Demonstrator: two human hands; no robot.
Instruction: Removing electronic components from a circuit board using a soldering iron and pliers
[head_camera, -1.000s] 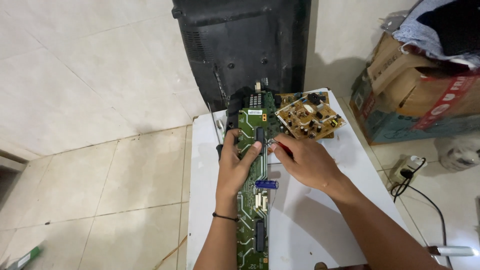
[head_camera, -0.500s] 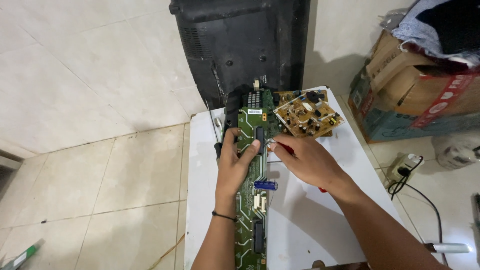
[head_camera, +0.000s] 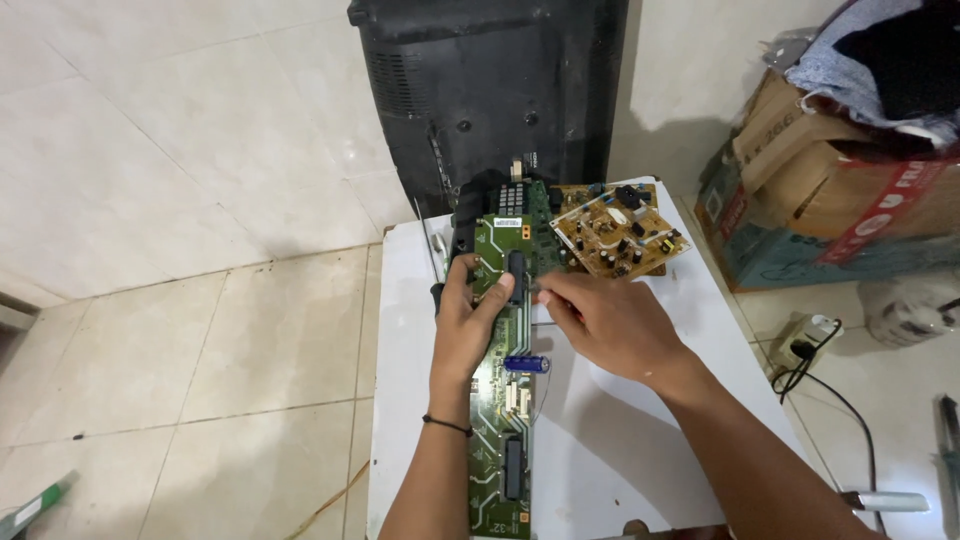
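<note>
A long, narrow green circuit board (head_camera: 505, 400), studded with black connectors and one blue cylindrical capacitor (head_camera: 526, 364), lies flat and lengthwise on the white table (head_camera: 620, 450), its far end reaching a tan circuit board (head_camera: 615, 232) beside it.

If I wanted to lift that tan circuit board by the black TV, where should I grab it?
Probably by its bare edges, coming from the right. The tan circuit board lies tilted at the far end of the white table, its top crowded with small parts, and the long green board and both hands block the left.
</note>
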